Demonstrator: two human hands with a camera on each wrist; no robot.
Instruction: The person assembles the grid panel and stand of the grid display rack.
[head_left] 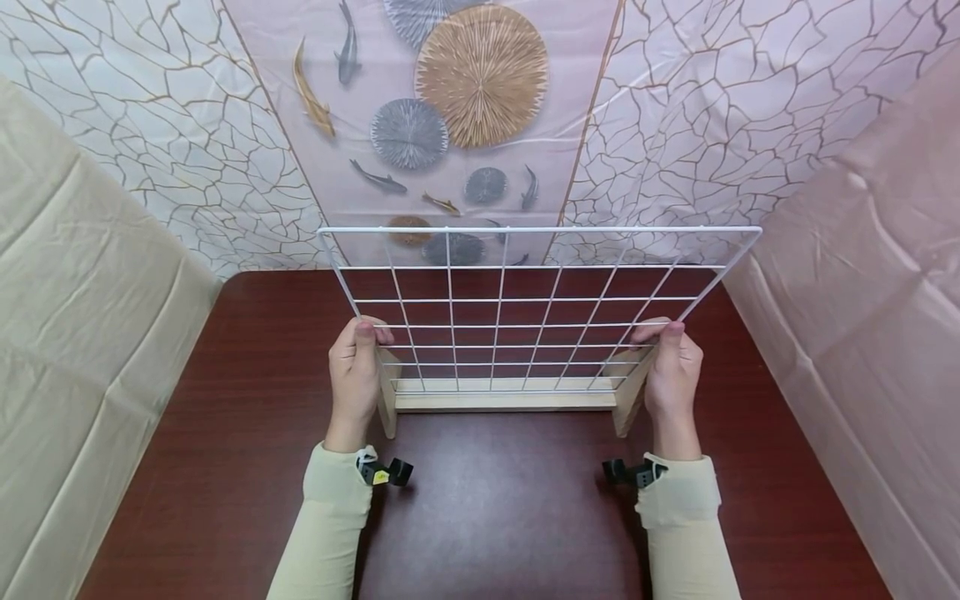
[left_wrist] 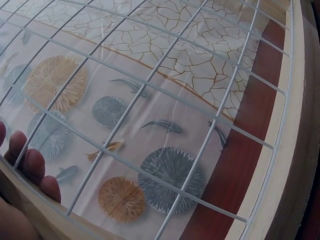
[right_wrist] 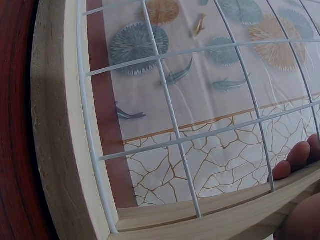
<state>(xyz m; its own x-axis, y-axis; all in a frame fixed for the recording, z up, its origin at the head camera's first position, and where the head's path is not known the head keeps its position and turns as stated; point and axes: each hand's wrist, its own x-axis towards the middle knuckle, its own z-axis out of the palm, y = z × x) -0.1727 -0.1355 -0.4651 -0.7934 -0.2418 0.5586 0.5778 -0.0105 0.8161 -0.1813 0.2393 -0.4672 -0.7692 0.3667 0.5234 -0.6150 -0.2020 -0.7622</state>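
A white wire grid panel [head_left: 540, 227] stands in a pale wooden stand, leaning with its top edge toward the back. My left hand [head_left: 352, 367] grips the panel's left side, thumb on the near face and fingers behind it. On the other side, my right hand [head_left: 672, 367] holds the panel the same way. Below the hands are the left wooden upright [head_left: 387, 398] and the right wooden upright [head_left: 632, 400], joined by a crossbar [head_left: 506, 403]. In the right wrist view, the grid's edge runs along a grooved wooden piece [right_wrist: 240, 212]; fingertips [right_wrist: 299, 154] show past the wires.
The stand rests on a dark red-brown table [head_left: 495, 500]. Behind hangs a patterned cloth [head_left: 322, 183] with fish and round motifs. Beige cloth walls, left [head_left: 90, 317] and right [head_left: 862, 275], flank the table. A small black camera is strapped to each wrist.
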